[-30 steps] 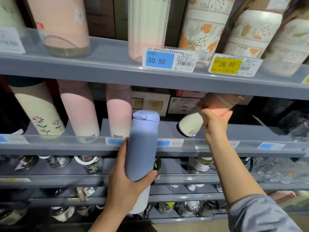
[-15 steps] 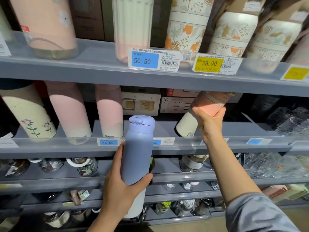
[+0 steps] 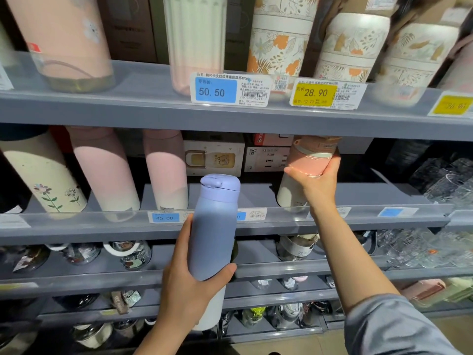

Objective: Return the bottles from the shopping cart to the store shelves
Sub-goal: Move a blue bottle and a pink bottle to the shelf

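Note:
My left hand grips a tall lavender-blue bottle upright in front of the middle shelf, its flip lid level with the shelf floor. My right hand grips the pink upper part of a pink-and-cream bottle. That bottle stands nearly upright on the middle shelf, its cream base behind the clear front rail. Two pink-to-cream bottles and a cream flowered bottle stand to the left on the same shelf.
The top shelf carries large pink flasks and floral containers, with price tags 50.50 and 28.90. Boxes sit at the back of the middle shelf. Glassware fills the right side; lower shelves hold glass jars.
The pink-and-cream bottle in my right hand has swung from a steep lean toward upright, its base now lower on the shelf. The blue bottle stays in my left hand.

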Tool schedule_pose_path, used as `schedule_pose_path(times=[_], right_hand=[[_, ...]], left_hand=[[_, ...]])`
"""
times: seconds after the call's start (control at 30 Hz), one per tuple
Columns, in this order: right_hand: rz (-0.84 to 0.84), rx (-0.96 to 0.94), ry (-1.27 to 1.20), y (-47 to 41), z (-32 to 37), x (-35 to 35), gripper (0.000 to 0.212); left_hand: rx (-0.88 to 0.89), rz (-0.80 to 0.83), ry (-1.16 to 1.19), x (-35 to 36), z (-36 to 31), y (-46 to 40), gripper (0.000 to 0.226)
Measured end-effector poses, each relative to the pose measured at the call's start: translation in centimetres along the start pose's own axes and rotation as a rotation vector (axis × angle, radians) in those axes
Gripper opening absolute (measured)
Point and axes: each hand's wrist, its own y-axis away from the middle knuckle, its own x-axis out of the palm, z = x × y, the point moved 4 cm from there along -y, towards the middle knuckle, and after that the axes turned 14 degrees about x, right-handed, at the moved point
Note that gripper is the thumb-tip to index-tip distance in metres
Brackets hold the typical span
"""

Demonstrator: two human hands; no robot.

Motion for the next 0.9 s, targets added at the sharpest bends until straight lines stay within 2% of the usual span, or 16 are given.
schedule_pose_path(times=[0.3,0.37,0.4,0.47,0.5,0.53,0.6,0.63,0.7,0.77,0.83,0.9], right_hand=[[0.047,0.028,0.062,-0.1,-0.3,-1.6,0.085],[-0.062,-0.013,0.048,1.1,-0.3,-2.1,0.095],[-0.149,-0.056,0.04,2.3,-0.1,-2.5,0.093],[-0.239,-0.14,-0.014,6.1,0.5,-2.8,0.068],[-0.167,-0.14,-0.019,8.3,0.8,-2.2,0.054],[-0.001,-0.088,-0.001,10.5,1.1,-1.0,0.045],[0.428,0.061,0.038,14.5,1.4,2.3,0.045],[0.548,0.099,0.034,15.7,1.4,3.4,0.05],[0.56,0.102,0.011,16.5,1.6,4.5,0.06],[0.53,0.147,-0.068,16.1,2.2,4.9,0.058],[0.556,0.243,-0.167,15.1,2.5,5.2,0.055],[0.603,0.317,-0.216,14.0,2.7,5.6,0.057]], left_hand=[[0.054,0.041,-0.061,1.1,0.3,-0.8,0.106],[0.075,0.051,-0.087,1.3,-0.1,-1.1,0.107],[0.084,0.051,-0.105,1.3,-0.1,-1.3,0.107],[0.083,0.041,-0.134,1.5,-0.3,-1.7,0.109],[0.077,0.033,-0.147,1.8,-0.3,-1.9,0.11],[0.083,0.023,-0.172,2.1,-0.4,-2.1,0.109],[0.136,0.005,-0.244,2.8,-0.9,-2.5,0.107],[0.179,0.012,-0.284,3.1,-1.1,-2.7,0.107],[0.296,0.041,-0.399,3.6,-1.8,-3.0,0.108],[0.353,0.076,-0.495,3.4,-2.3,-3.6,0.108],[0.324,0.148,-0.456,3.0,-2.7,-4.2,0.111],[0.237,0.193,-0.281,2.2,-2.6,-4.6,0.103]])
